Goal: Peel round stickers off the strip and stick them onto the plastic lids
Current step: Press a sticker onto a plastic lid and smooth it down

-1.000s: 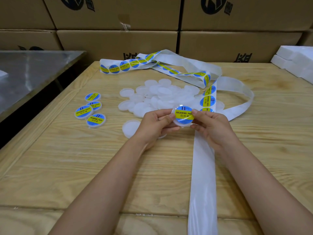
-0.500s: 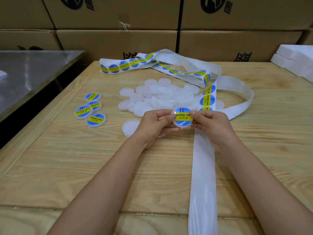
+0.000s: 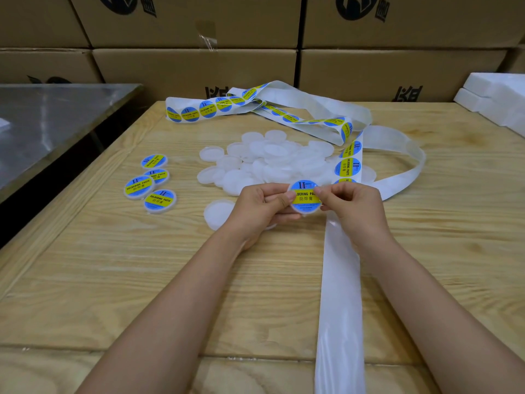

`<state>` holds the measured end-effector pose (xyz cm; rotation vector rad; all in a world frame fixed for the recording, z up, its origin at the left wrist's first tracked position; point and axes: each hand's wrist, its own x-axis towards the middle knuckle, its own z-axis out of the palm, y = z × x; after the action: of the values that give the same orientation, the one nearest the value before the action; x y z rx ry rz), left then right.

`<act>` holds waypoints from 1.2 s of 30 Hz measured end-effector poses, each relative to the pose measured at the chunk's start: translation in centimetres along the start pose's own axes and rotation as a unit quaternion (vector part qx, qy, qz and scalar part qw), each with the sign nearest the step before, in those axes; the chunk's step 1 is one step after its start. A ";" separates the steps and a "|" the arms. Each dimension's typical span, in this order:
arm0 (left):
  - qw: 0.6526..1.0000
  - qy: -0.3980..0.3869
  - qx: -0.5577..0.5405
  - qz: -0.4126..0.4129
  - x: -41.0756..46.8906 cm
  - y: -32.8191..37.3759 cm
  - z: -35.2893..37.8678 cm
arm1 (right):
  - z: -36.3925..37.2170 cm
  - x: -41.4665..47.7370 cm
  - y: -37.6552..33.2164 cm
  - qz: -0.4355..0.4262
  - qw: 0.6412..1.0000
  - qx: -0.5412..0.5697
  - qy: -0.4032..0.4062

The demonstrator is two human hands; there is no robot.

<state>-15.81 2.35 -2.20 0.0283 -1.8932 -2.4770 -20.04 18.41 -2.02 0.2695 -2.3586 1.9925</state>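
Observation:
Above the wooden table (image 3: 113,274) my left hand (image 3: 261,207) grips a white plastic lid (image 3: 305,201) by its left edge. A round blue-and-yellow sticker covers its top. My right hand (image 3: 352,207) holds the lid's right edge, thumb and fingertips on the sticker. The white backing strip (image 3: 339,294) runs from the table's near edge under my right hand, then loops back with several stickers (image 3: 347,167) still on it. A heap of bare lids (image 3: 272,163) lies just beyond my hands. One bare lid (image 3: 217,213) lies left of my left hand. Several labelled lids (image 3: 150,183) sit at the left.
Stacked cardboard boxes (image 3: 199,69) wall off the far side of the table. A steel table (image 3: 42,120) stands to the left across a dark gap. White foam blocks (image 3: 494,95) lie at the far right.
The lid with its sticker has been turned slightly between my hands, and my right thumb now lies further over the sticker's right side. Everything on the table has stayed in place.

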 end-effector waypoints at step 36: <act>0.995 0.035 -0.067 0.061 -0.1 -0.2 0.8 | 3.1 -1.0 -0.1 -0.061 0.992 0.108 0.015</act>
<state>-15.74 3.15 -2.23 -0.0029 -1.6461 -2.4805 -18.81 15.46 -2.65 0.3789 -2.0554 2.1752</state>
